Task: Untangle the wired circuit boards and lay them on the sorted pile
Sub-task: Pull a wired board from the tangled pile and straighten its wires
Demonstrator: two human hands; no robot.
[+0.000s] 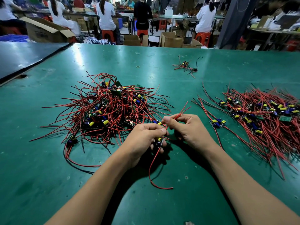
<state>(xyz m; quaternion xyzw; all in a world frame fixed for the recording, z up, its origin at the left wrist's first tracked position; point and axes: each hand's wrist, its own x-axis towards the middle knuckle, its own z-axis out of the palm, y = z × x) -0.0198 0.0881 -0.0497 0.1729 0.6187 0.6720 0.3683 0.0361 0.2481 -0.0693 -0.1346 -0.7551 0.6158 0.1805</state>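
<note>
Left hand (pixel 146 140), fingers curled round one board (pixel 159 141), its red lead (pixel 151 166) trailing toward the viewer; right hand (pixel 186 129), close beside, thumb and forefinger pinched on red wires (pixel 181 111) that rise up and right; a second board (pixel 158 123) is seen between the hands. Tangled heap (pixel 110 108) lies just beyond, to the left; sorted pile (pixel 263 114) to the right, both on the green table (pixel 48 159); stray boards (pixel 186 66) lie far off. Risk, as judged: if the wires are pulled hard while crossed, a solder joint may be torn, or the heap dragged along.
</note>
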